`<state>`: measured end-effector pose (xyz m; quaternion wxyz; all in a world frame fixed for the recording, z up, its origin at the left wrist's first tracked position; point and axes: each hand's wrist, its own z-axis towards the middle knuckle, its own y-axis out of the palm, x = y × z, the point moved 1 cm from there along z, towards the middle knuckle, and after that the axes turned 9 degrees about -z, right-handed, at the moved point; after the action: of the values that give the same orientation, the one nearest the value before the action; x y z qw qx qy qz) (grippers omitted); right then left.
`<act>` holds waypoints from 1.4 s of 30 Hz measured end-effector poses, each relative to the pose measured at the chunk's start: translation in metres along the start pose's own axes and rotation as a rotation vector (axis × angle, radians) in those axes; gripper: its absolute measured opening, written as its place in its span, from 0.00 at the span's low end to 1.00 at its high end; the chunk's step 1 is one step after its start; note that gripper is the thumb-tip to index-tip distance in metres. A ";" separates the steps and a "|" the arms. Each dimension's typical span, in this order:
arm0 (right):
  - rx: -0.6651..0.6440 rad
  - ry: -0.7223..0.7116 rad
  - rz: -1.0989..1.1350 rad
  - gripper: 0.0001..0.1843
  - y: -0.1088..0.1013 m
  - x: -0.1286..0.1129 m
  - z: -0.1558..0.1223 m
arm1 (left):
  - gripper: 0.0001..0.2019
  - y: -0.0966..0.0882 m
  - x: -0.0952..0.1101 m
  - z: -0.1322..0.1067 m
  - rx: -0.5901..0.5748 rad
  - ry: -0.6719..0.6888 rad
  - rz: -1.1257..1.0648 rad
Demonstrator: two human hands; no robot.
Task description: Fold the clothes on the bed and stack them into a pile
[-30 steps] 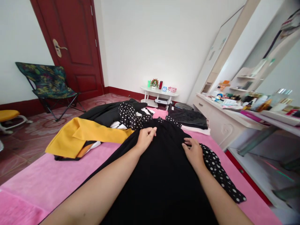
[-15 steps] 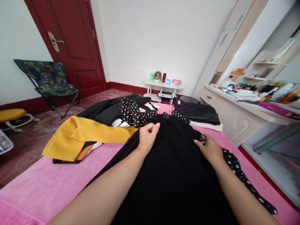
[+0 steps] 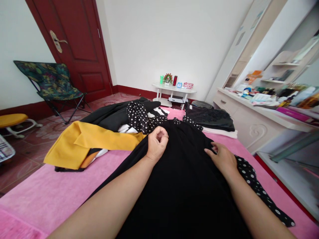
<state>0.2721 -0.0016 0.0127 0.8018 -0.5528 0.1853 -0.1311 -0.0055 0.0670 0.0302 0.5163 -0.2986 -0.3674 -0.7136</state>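
Note:
A black dress or skirt point(image 3: 189, 186) lies spread over the pink bed cover point(image 3: 99, 179), narrowing at its gathered far end. My left hand point(image 3: 157, 142) rests over its left side with the fingers curled in toward the thumb. Whether cloth is caught in that curl I cannot make out. At the right edge of the black cloth is my right hand point(image 3: 222, 157), thumb and fingertips apart and touching the fabric. Black cloth with white dots point(image 3: 249, 172) trails out beneath my right wrist. More dotted cloth point(image 3: 138, 118) lies bunched beyond my left hand.
A yellow garment point(image 3: 72, 146) lies folded over others on the left, before dark clothes point(image 3: 109, 116). Folded black clothing point(image 3: 211, 118) sits at the far right. A cluttered dresser point(image 3: 249, 116) flanks the bed; a folding chair point(image 3: 59, 81) and small white table point(image 3: 171, 87) stand beyond.
My left hand's fingers have loosened from a tight pinch into a rounder curl. My right hand has shifted very slightly left. The garments lie nearly the same.

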 end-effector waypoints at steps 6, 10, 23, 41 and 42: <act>0.007 -0.034 -0.055 0.17 -0.002 -0.012 -0.011 | 0.05 -0.003 -0.003 0.002 0.004 -0.007 0.097; -0.025 -0.217 -0.215 0.12 -0.013 -0.017 -0.004 | 0.04 -0.006 -0.004 0.004 0.032 -0.009 0.140; -0.172 0.053 -0.607 0.14 -0.051 0.005 0.063 | 0.05 -0.009 -0.019 0.007 0.056 0.010 0.396; 0.038 0.193 -0.063 0.32 -0.005 -0.027 0.022 | 0.24 0.015 -0.010 0.062 -0.113 -0.016 1.050; 0.043 0.217 -0.043 0.34 -0.005 -0.026 0.023 | 0.25 0.015 -0.011 0.072 -0.137 -0.085 1.138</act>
<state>0.2590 0.0267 0.0291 0.7857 -0.5217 0.2563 -0.2114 0.0154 0.1298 0.0647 0.7833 -0.5107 -0.1222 -0.3327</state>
